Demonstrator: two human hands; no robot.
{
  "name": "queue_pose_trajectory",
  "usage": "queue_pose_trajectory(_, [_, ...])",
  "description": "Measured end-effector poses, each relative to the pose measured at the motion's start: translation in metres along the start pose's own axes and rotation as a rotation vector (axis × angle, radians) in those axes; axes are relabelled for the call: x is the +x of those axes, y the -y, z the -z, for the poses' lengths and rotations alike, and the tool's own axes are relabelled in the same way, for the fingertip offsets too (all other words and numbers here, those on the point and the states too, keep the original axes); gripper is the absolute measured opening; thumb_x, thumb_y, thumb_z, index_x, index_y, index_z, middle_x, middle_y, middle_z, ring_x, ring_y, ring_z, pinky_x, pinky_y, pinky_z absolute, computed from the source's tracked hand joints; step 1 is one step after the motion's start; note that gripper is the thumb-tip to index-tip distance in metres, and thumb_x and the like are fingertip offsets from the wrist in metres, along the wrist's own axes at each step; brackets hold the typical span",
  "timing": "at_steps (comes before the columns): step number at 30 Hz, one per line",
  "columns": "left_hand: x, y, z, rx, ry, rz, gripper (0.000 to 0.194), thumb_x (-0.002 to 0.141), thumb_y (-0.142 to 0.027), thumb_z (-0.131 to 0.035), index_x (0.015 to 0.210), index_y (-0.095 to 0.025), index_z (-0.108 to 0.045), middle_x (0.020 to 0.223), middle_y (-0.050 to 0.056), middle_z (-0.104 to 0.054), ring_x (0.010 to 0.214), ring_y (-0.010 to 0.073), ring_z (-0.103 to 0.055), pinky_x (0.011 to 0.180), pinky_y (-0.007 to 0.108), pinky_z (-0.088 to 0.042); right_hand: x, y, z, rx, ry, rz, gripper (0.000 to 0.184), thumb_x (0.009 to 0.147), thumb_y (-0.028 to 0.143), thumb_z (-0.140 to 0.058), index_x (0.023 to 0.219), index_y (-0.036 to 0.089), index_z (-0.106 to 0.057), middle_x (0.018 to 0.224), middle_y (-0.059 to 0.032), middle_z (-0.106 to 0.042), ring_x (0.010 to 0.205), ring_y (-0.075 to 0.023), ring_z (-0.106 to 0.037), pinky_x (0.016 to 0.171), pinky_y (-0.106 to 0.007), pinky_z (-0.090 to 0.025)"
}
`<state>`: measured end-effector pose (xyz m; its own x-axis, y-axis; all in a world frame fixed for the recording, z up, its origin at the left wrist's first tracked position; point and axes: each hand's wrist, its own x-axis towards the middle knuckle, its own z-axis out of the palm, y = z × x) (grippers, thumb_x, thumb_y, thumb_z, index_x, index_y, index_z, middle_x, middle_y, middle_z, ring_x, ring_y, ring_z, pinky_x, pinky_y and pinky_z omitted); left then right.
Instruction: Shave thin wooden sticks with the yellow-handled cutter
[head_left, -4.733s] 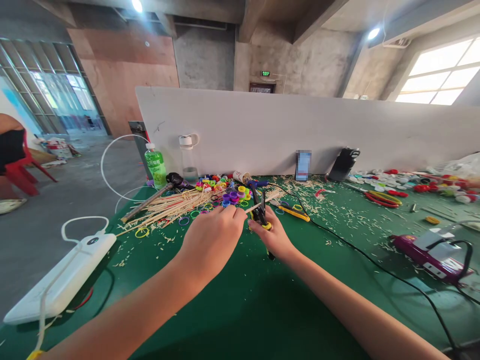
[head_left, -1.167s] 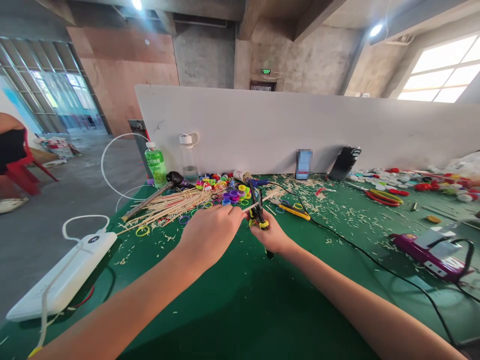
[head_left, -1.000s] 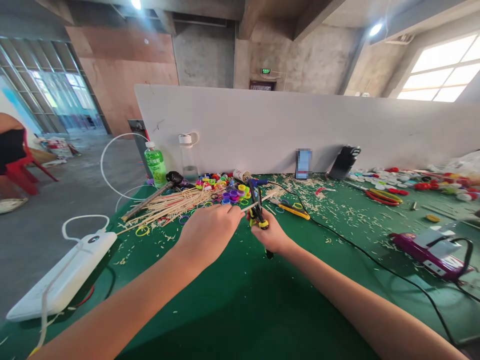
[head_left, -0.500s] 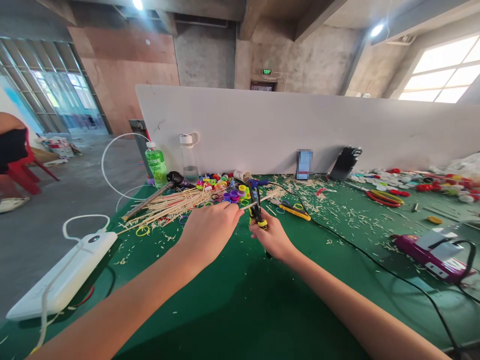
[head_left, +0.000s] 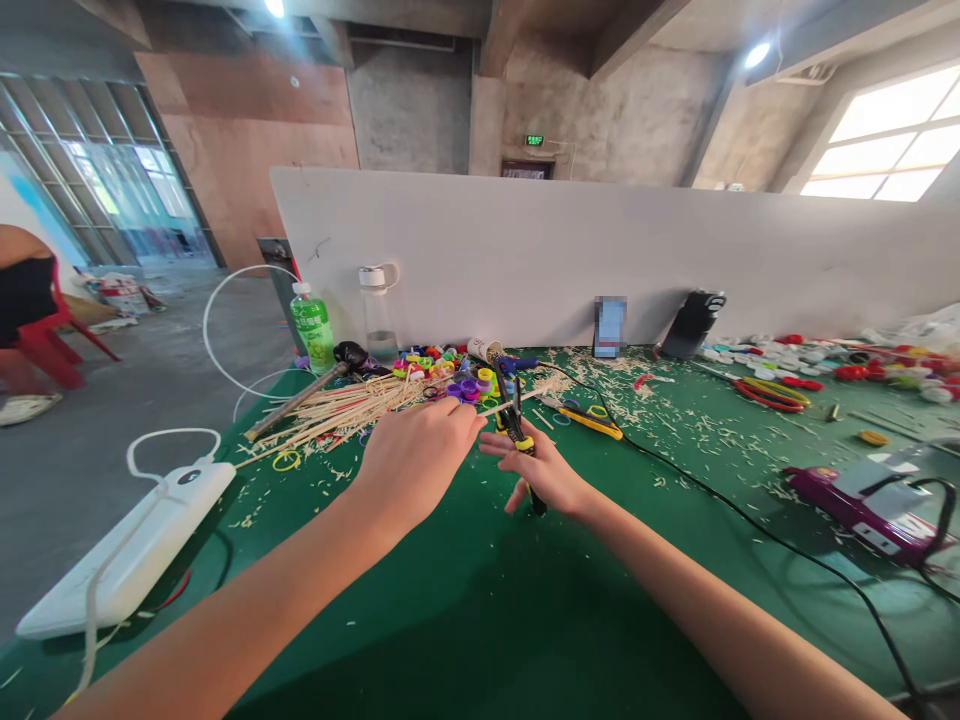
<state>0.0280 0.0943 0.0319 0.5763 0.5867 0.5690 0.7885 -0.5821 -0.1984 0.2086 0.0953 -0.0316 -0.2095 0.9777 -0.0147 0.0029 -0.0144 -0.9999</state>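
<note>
My left hand [head_left: 420,450] is closed, pinching a thin wooden stick [head_left: 491,409] that points right. In my right hand [head_left: 551,470] sit black-and-yellow pliers [head_left: 523,440], upright, with their dark jaws at the stick's free end. Several fingers of that hand are stretched out to the left, while the handle stays against the palm. Whether the jaws touch the stick I cannot tell. Beyond my hands lie a pile of wooden sticks [head_left: 360,405], small coloured plastic rings and caps [head_left: 469,388], and a blue glue gun [head_left: 517,364].
A yellow-handled cutter [head_left: 589,420] lies right of my hands, near a black cable [head_left: 697,488]. Wood shavings dot the green table [head_left: 465,620]. A white power strip [head_left: 135,550] is left, a purple one [head_left: 855,510] right. Bottles and a phone [head_left: 609,328] stand by the white partition [head_left: 510,250].
The fingers of my right hand have loosened and spread to the left, away from the pliers' handles. My left hand and the stick have barely moved.
</note>
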Motion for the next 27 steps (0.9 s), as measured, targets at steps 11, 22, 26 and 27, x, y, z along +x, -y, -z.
queue_pose_trajectory(11, [-0.002,0.000,-0.001,-0.021,0.013,-0.009,0.029,0.095,-0.027,-0.044,0.069,-0.017,-0.055,0.062,-0.001,-0.057,0.053,0.0143,-0.054,0.046,0.026,-0.018,0.002,-0.004,0.003,-0.020,0.006,-0.002,0.067,0.069,0.017,-0.053,0.133,0.021,-0.032,0.137,-0.0170,-0.047,0.126,-0.0336,-0.045,0.040,-0.029,-0.058])
queue_pose_trajectory(22, [-0.001,0.003,-0.002,0.046,-0.043,-0.084,0.024,0.093,-0.022,-0.047,0.071,-0.017,-0.056,0.063,0.000,-0.057,0.060,0.0159,-0.057,0.046,0.029,-0.021,0.005,-0.007,0.005,-0.138,-0.026,0.024,0.062,0.072,0.016,-0.053,0.131,0.022,-0.036,0.129,-0.0123,-0.055,0.122,-0.0297,-0.048,0.046,-0.027,-0.058])
queue_pose_trajectory(26, [-0.002,0.005,-0.001,0.054,-0.070,-0.095,0.021,0.092,-0.021,-0.048,0.073,-0.018,-0.056,0.066,-0.001,-0.057,0.063,0.0165,-0.058,0.048,0.029,-0.025,0.006,-0.011,0.008,-0.205,-0.049,0.037,0.059,0.075,0.021,-0.055,0.131,0.024,-0.037,0.127,-0.0099,-0.057,0.110,-0.0259,-0.055,0.050,-0.027,-0.057])
queue_pose_trajectory(27, [-0.002,0.006,-0.001,0.051,-0.073,-0.106,0.019,0.092,-0.020,-0.049,0.075,-0.018,-0.057,0.067,-0.001,-0.058,0.064,0.0165,-0.059,0.048,0.028,-0.026,0.006,-0.011,0.008,-0.220,-0.048,0.042,0.058,0.076,0.024,-0.055,0.131,0.024,-0.037,0.125,-0.0095,-0.057,0.103,-0.0242,-0.058,0.050,-0.027,-0.056])
